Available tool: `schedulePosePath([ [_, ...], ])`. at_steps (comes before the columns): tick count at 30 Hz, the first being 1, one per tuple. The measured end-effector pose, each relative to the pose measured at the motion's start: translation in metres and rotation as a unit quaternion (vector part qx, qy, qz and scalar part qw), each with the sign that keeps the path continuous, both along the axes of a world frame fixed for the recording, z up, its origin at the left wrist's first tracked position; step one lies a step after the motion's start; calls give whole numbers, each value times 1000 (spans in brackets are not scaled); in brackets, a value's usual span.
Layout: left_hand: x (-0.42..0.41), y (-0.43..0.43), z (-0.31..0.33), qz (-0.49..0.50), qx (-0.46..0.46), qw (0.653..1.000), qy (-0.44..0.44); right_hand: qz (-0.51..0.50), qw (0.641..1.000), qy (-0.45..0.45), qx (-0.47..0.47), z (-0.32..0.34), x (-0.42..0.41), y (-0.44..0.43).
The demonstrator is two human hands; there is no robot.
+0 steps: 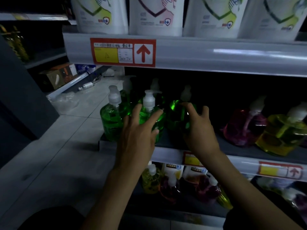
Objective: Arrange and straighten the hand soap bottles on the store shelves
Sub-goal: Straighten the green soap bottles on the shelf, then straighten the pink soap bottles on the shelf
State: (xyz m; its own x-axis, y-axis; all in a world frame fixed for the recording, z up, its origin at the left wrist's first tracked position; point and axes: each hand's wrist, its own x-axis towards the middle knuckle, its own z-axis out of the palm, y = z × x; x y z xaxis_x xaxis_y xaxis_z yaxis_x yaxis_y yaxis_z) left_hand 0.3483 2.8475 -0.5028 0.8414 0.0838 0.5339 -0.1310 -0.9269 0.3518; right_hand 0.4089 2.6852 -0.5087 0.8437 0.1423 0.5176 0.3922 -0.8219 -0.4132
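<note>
on the middle shelf [167,155], the left hand [138,136] spreads its fingers flat on a green soap bottle [150,117]. at 3 o'clock of it, the right hand [199,130] curls round another green bottle [177,113], seemingly gripping it, though the dimness blurs this.

Both bare forearms reached up and away from the near edge, converging slightly toward the far middle of the scene. The left hand [138,135] lay palm down with its 4 fingers [153,117] spread wide and extended forward, the thumb out to the right side. The right hand [198,130] sat just to its right, close but apart from it, fingers curled downward and pinched at the tips, knuckles raised, wrist bent slightly.
</note>
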Motion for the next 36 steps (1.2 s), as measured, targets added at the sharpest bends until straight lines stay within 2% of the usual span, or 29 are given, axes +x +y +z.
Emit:
schedulePosePath([
  [9,-1,-2,-3,-28,-13,1000,-6,37,999,10,-28,3,6,-14],
  [11,-5,-8,-3,-14,-24,999,-31,34,999,-26,5,3,-1,-23],
  [13,-13,-20,-3,-18,-40,995,-91,28,994,-100,41,-1,-15,-37],
  [15,-24,-40,-6,-74,-25,989,-123,42,988,-142,47,-14,-36,-55],
  [16,-29,-52,-11,-117,-7,987,-111,60,988,-135,41,-23,-49,-65],
  [19,-38,-87,-30,-244,84,966,-28,95,995,-30,-23,-60,-82,-96],
  [21,-37,-104,-45,-304,155,938,60,79,983,103,-128,-83,-96,-119],
  [23,-31,-119,-63,-331,213,909,137,41,938,254,-232,-101,-103,-147],
  [25,-26,-136,-79,-335,265,882,199,40,874,378,-301,-109,-104,-179],
  [27,-21,-158,-92,-350,288,864,221,63,805,481,-342,-108,-102,-208],
  [28,-19,-169,-97,-361,291,857,225,70,790,508,-337,-105,-100,-220],
  [29,-16,-179,-102,-373,288,853,225,69,793,517,-314,-100,-98,-230],
  [31,-10,-200,-106,-395,262,854,215,45,834,492,-247,-85,-95,-249],
  [34,-5,-231,-96,-395,207,876,185,1,897,406,-175,-57,-95,-274],
  [36,-5,-248,-82,-404,148,889,158,-9,925,367,-95,-35,-97,-294],
])
